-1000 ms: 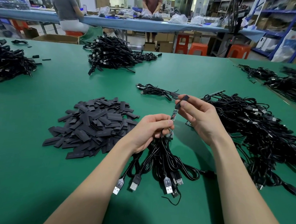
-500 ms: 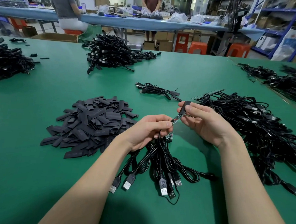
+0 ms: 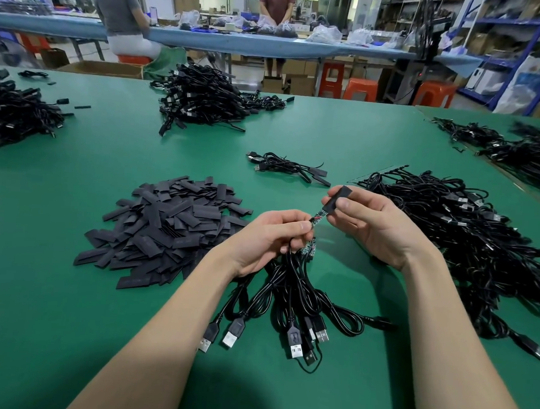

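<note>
My left hand (image 3: pixel 267 238) grips a bundle of black USB cables (image 3: pixel 291 302) near their board ends, and the USB plugs hang down toward me over the green table (image 3: pixel 68 319). One small circuit board (image 3: pixel 318 215) sticks up out of that grip toward the right. My right hand (image 3: pixel 373 228) pinches a short black sleeve (image 3: pixel 339 197) between thumb and fingers. The sleeve covers the far tip of the board, while the board's near part is still bare.
A heap of loose black sleeves (image 3: pixel 164 227) lies left of my hands. A big tangle of cables (image 3: pixel 467 239) lies to the right, a few finished cables (image 3: pixel 289 166) ahead, more piles (image 3: pixel 202 100) farther back. Two people are at the far blue table.
The board tilted from nearly upright toward the right. My right hand moved the sleeve down onto the board's tip. The left hand kept its grip on the bundle.
</note>
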A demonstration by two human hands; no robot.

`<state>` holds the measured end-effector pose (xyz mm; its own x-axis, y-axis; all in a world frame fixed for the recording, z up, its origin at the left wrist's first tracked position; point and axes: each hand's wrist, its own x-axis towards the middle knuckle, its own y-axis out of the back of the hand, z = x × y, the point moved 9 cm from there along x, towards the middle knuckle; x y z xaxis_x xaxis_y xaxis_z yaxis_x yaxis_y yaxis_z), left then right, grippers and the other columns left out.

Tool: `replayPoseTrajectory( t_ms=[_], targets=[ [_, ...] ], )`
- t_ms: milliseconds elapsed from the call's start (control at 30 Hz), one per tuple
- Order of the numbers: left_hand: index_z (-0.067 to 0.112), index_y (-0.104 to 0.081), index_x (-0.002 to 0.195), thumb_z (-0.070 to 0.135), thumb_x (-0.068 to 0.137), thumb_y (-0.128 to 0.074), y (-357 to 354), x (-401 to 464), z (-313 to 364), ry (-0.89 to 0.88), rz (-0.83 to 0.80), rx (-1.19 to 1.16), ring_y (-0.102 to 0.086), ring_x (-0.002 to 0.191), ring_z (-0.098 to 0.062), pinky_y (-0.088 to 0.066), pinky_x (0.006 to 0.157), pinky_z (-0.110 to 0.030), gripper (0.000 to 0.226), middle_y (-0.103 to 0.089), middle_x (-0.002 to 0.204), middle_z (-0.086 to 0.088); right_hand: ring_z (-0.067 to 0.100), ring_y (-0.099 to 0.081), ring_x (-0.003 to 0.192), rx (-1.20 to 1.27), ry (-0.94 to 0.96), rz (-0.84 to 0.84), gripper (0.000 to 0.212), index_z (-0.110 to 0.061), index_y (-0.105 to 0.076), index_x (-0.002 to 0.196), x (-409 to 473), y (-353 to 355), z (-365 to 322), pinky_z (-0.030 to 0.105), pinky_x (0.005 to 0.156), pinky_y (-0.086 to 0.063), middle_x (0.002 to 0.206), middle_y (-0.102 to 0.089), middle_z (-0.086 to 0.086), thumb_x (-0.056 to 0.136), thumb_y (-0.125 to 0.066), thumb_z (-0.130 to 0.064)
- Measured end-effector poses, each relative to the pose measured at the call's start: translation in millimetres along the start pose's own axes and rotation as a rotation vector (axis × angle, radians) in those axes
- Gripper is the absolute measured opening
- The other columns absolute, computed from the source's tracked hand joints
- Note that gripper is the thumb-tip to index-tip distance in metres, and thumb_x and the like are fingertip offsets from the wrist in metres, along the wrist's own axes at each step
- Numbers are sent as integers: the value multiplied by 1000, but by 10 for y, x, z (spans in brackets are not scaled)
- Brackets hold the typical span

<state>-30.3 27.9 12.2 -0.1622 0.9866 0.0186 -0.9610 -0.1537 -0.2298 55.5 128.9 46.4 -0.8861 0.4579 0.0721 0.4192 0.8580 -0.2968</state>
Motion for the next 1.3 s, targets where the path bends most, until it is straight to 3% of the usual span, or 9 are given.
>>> replayPoseTrajectory(
  t_ms=[267,500,700,967,1300],
  targets=[
    [11,-61,99,19,87,-63,17,2,-22,13,-23,7,-44,63,-5,-22,63,-28,14,-61,79,3,11,-72,87,-9,-13,-18,18,-17,-81,91,-8,-10,4,21,80,-57,99,-77,6,83,-67,-8],
    [13,-60,98,21,88,-62,-14,-6,-24,21,-47,37,-44,62,-4,-22,62,-27,13,-61,78,5,13,-70,91,-46,28,-92,22,-19,-79,94,-37,-76,-57,24,83,-57,98,-75,4,73,-78,-15],
    [13,-60,98,20,88,-62,-12,-9,-19,17,-44,28,-44,62,-4,-23,61,-26,12,-61,79,5,12,-71,90,-29,39,-52,22,-18,-79,89,-21,-64,-24,22,83,-56,96,-76,5,81,-66,-2],
    [14,-58,93,21,89,-60,-20,-11,16,1,-51,30,-45,61,-3,-30,53,-16,7,-60,78,5,12,-73,87,-19,1,-10,19,-16,-82,86,13,-113,67,19,76,-57,93,-77,6,79,-67,-5],
    [11,-58,91,14,90,-62,34,-1,-3,3,7,-40,-45,60,-3,-28,58,-20,5,-60,80,0,15,-74,91,-41,-32,-19,18,-16,-82,89,51,-155,131,20,77,-58,96,-77,8,79,-70,-8]
  ],
)
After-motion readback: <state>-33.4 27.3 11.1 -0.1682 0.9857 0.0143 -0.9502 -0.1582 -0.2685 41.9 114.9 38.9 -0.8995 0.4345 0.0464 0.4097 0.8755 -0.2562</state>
